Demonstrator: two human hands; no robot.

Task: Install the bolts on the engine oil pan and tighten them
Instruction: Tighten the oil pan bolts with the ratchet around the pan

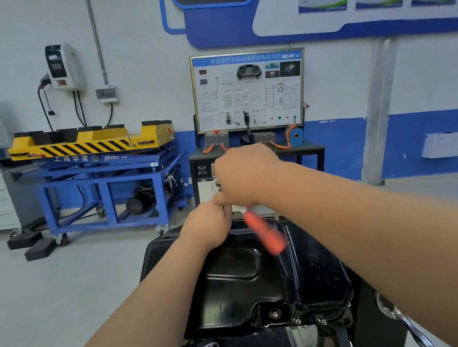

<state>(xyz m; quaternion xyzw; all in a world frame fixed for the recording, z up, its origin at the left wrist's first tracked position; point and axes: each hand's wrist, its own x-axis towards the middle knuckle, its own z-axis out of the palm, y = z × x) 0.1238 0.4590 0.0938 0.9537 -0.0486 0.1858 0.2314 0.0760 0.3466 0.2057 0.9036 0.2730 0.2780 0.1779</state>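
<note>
Oil pan (256, 281): black pressed steel, sits bottom-up on the engine, low centre of view. Both hands are at its far rim.

Right hand (245, 177) is fisted over the top of the orange-handled tool (265, 232). Left hand (208, 225) is just below it, fingers curled, pinching the tool's metal end at the rim. The handle sticks out over the pan toward the camera, blurred, with no hand on it. The bolt under the tool is hidden by the hands.

Bolts (298, 321) already sit in the near flange; one more shows at the far right corner.

Handling, my read:
- Bolts are small, light and likely oily, so easy to drop or cross-thread. Start them by fingertip on the head.
- Pan is stiff but the flange is thin; over-torque will warp it.
- For the final pull, take the tool at the handle end, not the head.
</note>
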